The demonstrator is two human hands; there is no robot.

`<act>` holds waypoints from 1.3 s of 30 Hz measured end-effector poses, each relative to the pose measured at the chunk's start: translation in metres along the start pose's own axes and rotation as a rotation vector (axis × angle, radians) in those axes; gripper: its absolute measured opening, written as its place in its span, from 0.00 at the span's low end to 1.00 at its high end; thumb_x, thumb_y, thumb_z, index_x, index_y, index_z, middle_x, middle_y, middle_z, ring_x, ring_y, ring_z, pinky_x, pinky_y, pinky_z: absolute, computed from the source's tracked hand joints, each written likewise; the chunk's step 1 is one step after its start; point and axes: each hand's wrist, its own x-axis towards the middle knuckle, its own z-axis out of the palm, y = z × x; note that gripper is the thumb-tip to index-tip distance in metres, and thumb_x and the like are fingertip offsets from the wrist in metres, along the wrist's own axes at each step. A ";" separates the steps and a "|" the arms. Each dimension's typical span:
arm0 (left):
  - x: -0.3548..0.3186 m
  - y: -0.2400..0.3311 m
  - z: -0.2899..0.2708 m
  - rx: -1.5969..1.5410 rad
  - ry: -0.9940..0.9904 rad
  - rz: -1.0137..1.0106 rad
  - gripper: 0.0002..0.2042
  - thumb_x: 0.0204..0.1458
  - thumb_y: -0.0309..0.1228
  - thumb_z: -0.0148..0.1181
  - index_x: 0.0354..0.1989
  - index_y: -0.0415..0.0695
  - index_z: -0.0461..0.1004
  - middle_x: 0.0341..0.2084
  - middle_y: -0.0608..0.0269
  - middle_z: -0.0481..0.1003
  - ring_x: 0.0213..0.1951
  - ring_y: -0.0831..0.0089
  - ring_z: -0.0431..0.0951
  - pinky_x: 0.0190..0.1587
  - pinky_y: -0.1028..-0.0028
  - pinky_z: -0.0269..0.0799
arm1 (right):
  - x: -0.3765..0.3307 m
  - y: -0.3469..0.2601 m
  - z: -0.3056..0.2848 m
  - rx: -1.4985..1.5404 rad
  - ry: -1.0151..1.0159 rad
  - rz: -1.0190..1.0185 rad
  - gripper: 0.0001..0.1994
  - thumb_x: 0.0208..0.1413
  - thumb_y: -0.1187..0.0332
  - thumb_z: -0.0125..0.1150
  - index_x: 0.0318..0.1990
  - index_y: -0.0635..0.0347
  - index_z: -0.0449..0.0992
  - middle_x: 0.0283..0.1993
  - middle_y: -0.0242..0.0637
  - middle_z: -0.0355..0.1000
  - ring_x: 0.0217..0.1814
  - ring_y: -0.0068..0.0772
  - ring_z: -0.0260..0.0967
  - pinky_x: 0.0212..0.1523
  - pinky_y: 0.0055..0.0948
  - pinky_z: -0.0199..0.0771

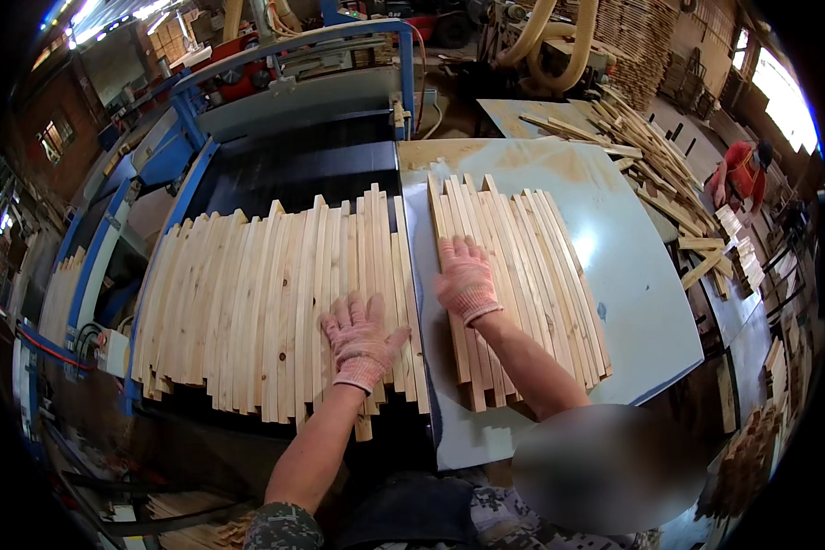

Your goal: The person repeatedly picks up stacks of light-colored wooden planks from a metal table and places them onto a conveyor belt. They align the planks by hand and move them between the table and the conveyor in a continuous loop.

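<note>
Both my hands wear pinkish work gloves. My left hand (359,341) lies flat with fingers spread on a wide row of pale wooden strips (238,302), near its right end. These strips lie side by side on a black conveyor belt (293,156), their ends uneven. My right hand (466,277) rests open on the left part of a smaller batch of wooden strips (532,284). That batch lies on a smooth grey-white table (632,302) beside the belt. A narrow gap separates the two batches.
A blue machine frame (293,38) spans the belt's far end. Loose wooden sticks (651,165) are heaped behind the table on the right. Farther right, a person in red (741,176) bends over. Stacked boards (632,46) and beige ducts (559,55) stand at the back.
</note>
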 end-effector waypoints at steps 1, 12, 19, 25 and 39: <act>0.001 -0.001 0.001 -0.019 0.011 0.018 0.44 0.61 0.65 0.52 0.80 0.51 0.57 0.80 0.45 0.51 0.81 0.45 0.44 0.79 0.42 0.30 | 0.000 0.000 0.003 0.055 0.073 -0.077 0.33 0.64 0.59 0.58 0.75 0.59 0.62 0.73 0.52 0.66 0.77 0.53 0.62 0.74 0.49 0.63; -0.035 -0.103 -0.025 -0.470 0.041 0.269 0.40 0.59 0.55 0.63 0.74 0.43 0.65 0.75 0.40 0.61 0.78 0.48 0.57 0.79 0.55 0.48 | 0.011 -0.050 0.027 0.169 -0.475 0.221 0.33 0.68 0.62 0.57 0.75 0.69 0.56 0.51 0.65 0.80 0.55 0.61 0.80 0.53 0.53 0.80; -0.109 -0.252 -0.044 -0.877 0.328 0.179 0.27 0.55 0.27 0.70 0.65 0.37 0.74 0.64 0.42 0.75 0.66 0.49 0.75 0.68 0.61 0.70 | 0.009 -0.059 0.035 0.049 -0.372 0.268 0.29 0.66 0.69 0.49 0.73 0.69 0.59 0.52 0.65 0.80 0.57 0.63 0.79 0.57 0.54 0.80; -0.154 -0.389 -0.037 -0.820 0.542 -0.065 0.22 0.61 0.27 0.66 0.64 0.37 0.75 0.59 0.46 0.78 0.61 0.52 0.78 0.66 0.60 0.71 | -0.004 -0.110 -0.010 -0.065 -0.245 0.297 0.35 0.64 0.69 0.51 0.78 0.71 0.53 0.47 0.63 0.81 0.50 0.62 0.82 0.51 0.54 0.82; -0.159 -0.619 -0.088 0.043 0.514 -0.879 0.48 0.56 0.54 0.65 0.80 0.43 0.52 0.80 0.47 0.52 0.80 0.51 0.50 0.80 0.52 0.44 | -0.043 -0.079 0.030 -0.476 0.051 0.134 0.26 0.57 0.74 0.59 0.66 0.61 0.70 0.58 0.49 0.78 0.62 0.58 0.74 0.62 0.47 0.75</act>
